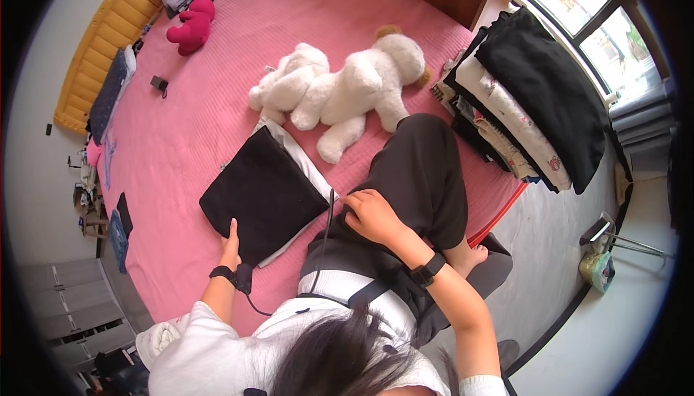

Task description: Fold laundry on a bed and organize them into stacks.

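Observation:
A folded black cloth lies on the pink quilted bedspread, in front of me to the left. White fabric shows from under its upper right and lower edges. At its lower left edge is my left hand, thumb on top of the black cloth and the other fingers hidden, so it seems to grip that edge. My right hand rests on my dark trousers near the cloth's right corner, fingers slightly curled, with nothing visible in it. Past the cloth, white plush toys lie on the bed.
A tall stack of folded clothes stands at the bed's right edge. A magenta plush toy and a small black box lie at the upper left. Folded denim is at the left edge. A waste bin stands beyond the grey floor.

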